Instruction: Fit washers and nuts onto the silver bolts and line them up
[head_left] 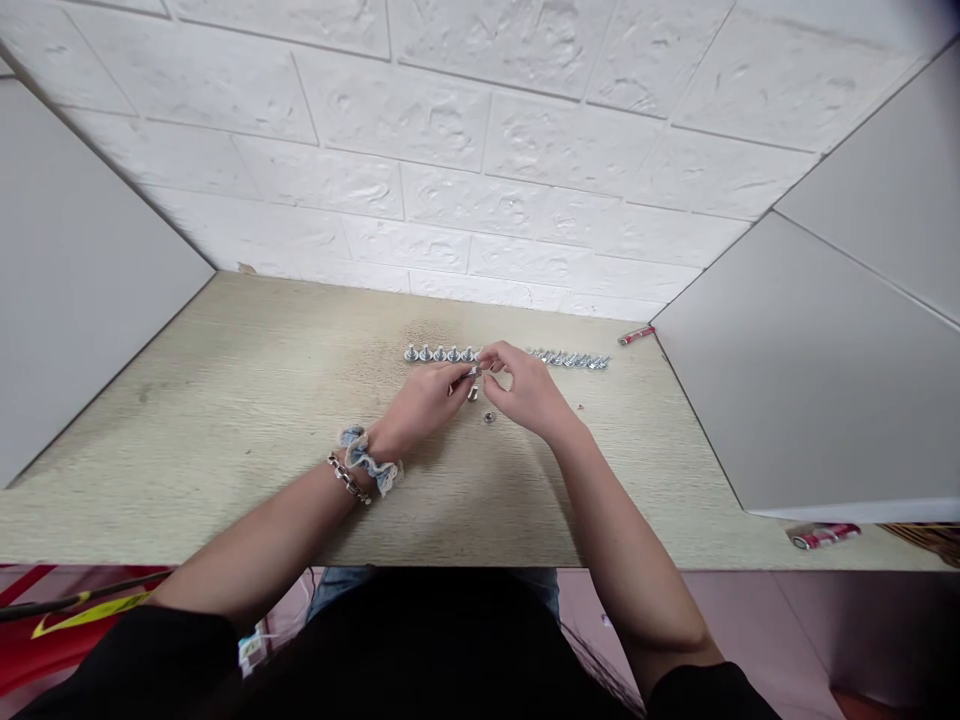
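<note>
My left hand (431, 400) is closed, its thumb and fingertips pinching a small silver bolt (475, 371). Just to the right, my right hand (525, 385) has its thumb and index finger parted beside that bolt, and nothing shows between them. Beneath the fingertips a short metal cylinder (472, 394) is on the table, with a nut (489, 417) lying closer to me. Behind my left hand, several bolts with washers (439, 354) stand upright in a row. Past my right hand, a line of tilted bolts (574, 359) continues; the part between is hidden by my fingers.
The pale wooden table (285, 350) meets a white brick-pattern wall (442, 200) at the back. Grey panels stand at left (82, 270) and right (825, 380). One red battery (636, 335) lies near the right panel's far corner, another red battery (825, 536) by the front edge.
</note>
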